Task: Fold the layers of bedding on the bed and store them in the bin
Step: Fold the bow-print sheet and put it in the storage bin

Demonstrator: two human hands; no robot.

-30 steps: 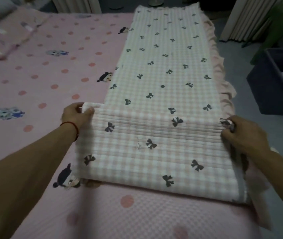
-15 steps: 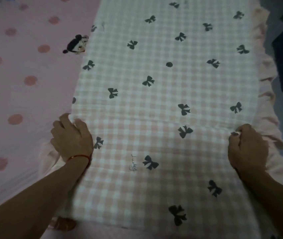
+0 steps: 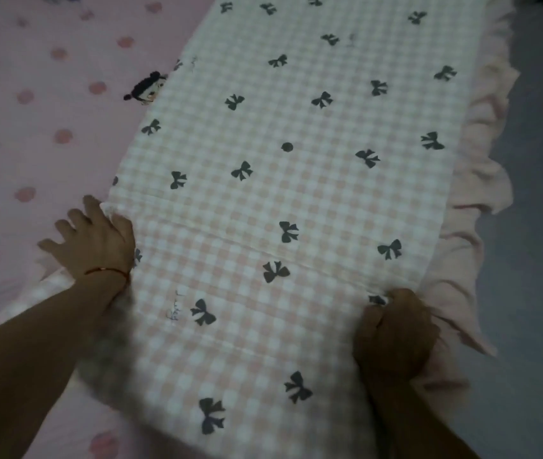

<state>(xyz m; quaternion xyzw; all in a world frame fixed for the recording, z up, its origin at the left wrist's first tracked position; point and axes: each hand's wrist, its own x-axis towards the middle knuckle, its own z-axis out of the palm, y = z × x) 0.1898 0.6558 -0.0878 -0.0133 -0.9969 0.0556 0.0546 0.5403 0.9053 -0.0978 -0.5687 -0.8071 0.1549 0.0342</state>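
Quilt (image 3: 296, 193) runs long toward 12 o'clock; left hand (image 3: 93, 240) splayed flat at 9, right hand (image 3: 392, 329) clenching its 3 o'clock edge

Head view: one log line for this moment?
stage: folding | left hand: flat on gingham blanket edge | right hand: grips opposite edge | on: pink sheet

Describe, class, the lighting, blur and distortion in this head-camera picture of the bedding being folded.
Head view: dim, flat light with no glare; the left hand and forearm smear with motion blur; the right hand lies dark in shadow; the wide lens bows the checked quilt edges outward.
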